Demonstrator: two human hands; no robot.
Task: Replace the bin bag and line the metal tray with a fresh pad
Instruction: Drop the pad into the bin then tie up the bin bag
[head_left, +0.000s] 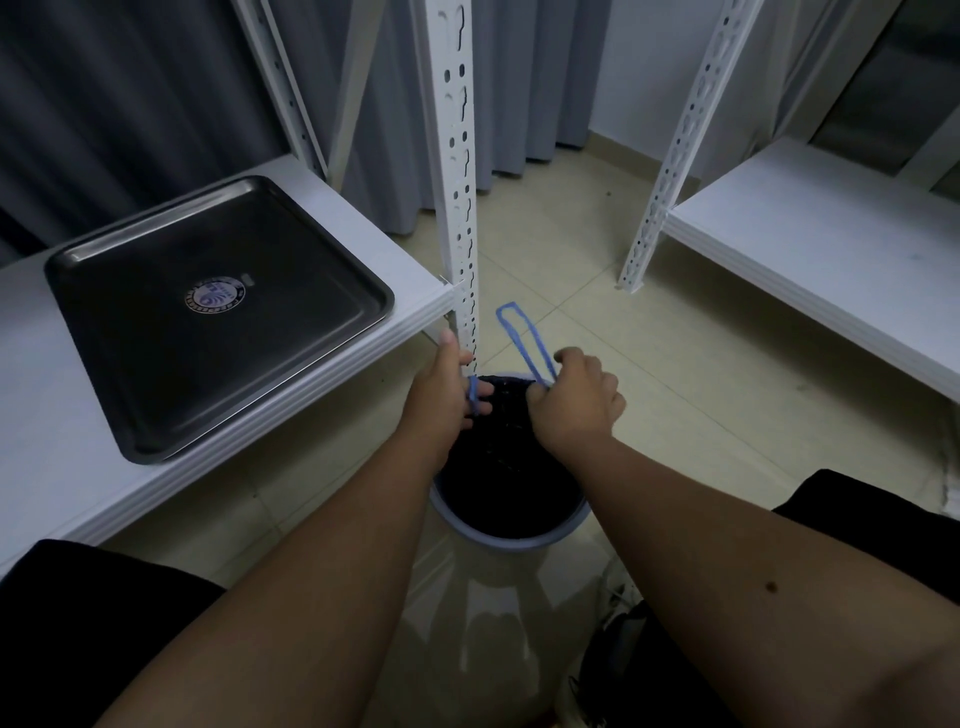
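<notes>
A round pale bin (511, 538) stands on the floor between my knees, lined with a black bin bag (506, 467). The bag has blue drawstrings. My left hand (441, 387) has its fingers hooked through the left blue loop at the bag's far rim. On the other side, my right hand (576, 400) grips the blue drawstring loop (522, 340), which sticks up above the bin. The bare metal tray (218, 306) lies on the low white shelf to the left, with a round sticker at its middle. No pad is in view.
A white perforated shelf post (457, 171) rises just behind the bin, close to my left hand. A second white shelf (831, 260) with its own post sits to the right. Grey curtains hang behind. Tiled floor lies between the two shelves.
</notes>
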